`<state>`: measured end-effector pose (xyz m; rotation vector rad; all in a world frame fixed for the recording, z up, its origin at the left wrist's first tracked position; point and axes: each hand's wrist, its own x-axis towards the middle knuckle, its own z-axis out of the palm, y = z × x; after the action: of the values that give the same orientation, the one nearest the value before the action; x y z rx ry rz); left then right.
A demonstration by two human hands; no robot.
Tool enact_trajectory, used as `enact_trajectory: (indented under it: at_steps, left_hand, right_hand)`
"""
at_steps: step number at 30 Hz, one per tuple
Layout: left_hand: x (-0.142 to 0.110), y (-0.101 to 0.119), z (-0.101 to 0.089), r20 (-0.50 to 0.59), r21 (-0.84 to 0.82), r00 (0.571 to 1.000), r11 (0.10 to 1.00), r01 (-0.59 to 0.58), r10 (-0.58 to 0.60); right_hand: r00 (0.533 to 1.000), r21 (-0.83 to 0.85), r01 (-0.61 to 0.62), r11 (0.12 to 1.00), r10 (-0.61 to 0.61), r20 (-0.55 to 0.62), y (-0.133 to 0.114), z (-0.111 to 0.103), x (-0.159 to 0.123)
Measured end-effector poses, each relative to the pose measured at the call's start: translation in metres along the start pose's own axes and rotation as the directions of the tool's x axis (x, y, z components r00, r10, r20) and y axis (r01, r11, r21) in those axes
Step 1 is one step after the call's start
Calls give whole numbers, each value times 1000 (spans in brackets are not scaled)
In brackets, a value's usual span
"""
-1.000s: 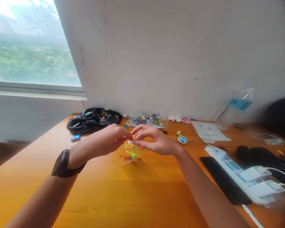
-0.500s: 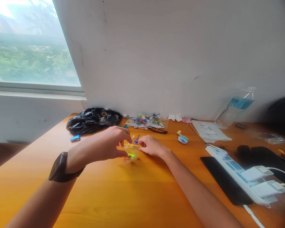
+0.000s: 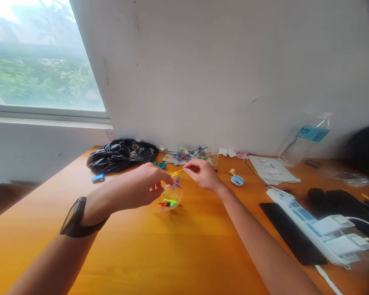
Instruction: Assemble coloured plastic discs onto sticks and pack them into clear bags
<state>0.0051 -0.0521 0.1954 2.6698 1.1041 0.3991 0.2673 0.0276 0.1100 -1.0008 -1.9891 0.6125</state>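
Observation:
My left hand (image 3: 152, 182), with a dark watch on its wrist, is closed on the rim of a small clear plastic bag (image 3: 178, 196) just above the table. Inside the bag lie bright green pieces (image 3: 170, 202), with red and black ones beside them, and a blue piece (image 3: 176, 183) stands higher up. At the bag's mouth, my right hand (image 3: 202, 174) pinches the right end of a thin yellow plastic piece (image 3: 176, 173). The piece's left end is close to my left fingertips; I cannot tell whether they touch it.
Along the wall lie a black plastic bag (image 3: 119, 157) and a clear bag of colourful pieces (image 3: 189, 155). A blue item (image 3: 98, 178) is at left, a round tin (image 3: 237, 180) right of my hands. Further right are a power strip (image 3: 301, 217), a black tablet-like slab (image 3: 290, 231) and a bottle (image 3: 307, 137).
My right hand has risen from beside the bag, moving slightly right, and the yellow piece now shows in its fingers above the bag. My left hand stays at the bag.

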Motion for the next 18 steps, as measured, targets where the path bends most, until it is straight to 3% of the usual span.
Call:
enact_trajectory:
  at_steps: [4,10,12,15,18]
  left_hand:
    - [1,-2,1,-33,-34,999,999,-14,13]
    - [4,-3,3,-53,-83,998,996,14,-19]
    - [4,-3,4,-27,-110,999,994,15,-19]
    - [4,-3,5,-20,-151,1000,989,14,-17]
    - [4,-2,5,-13,-187,1000,982,-1,-1]
  right_hand:
    - [972,106,70,992,-44,-233,-32,-33,3]
    - [926,136,210,968,-153,-344,-99,-61,-18]
    - [941,97,215,972,-179,-287,-115,-60,-26]
    - [980,7,183,983,-182,-74,-125,-52,-32]
    - [981,-40,165,985,-160,112,-123,-38,-32]
